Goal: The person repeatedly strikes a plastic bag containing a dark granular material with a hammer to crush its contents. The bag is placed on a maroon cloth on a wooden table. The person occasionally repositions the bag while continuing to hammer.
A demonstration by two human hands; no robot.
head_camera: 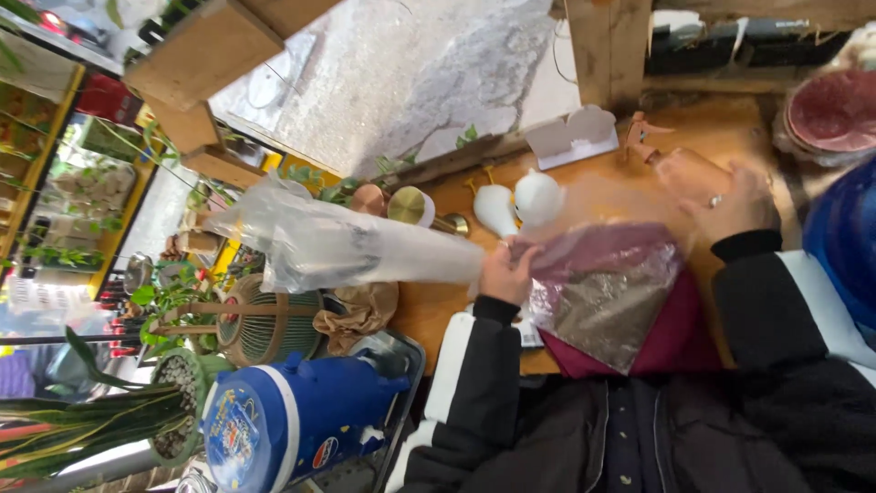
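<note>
My left hand (507, 271) grips one end of a clear plastic wrapping sleeve (328, 242) that stretches out to the left over the table edge. It also touches a clear bag filled with dark soil (604, 306), lying on a maroon cloth (680, 342). Further right, my right hand (735, 205), with a ring on one finger, rests on the wooden table (721, 132) near the bag's far corner, fingers spread and blurred. It sits beside a pinkish spray bottle (671, 160). Both arms wear black sleeves with white stripes.
Two white vases (520, 203) and brass cups (415, 208) stand at the table's back, beside a white card holder (573, 137). A blue water jug (292, 415), potted plants (178, 402) and a woven basket (269, 324) sit left of the table. Stacked pink plates (832, 111) are at right.
</note>
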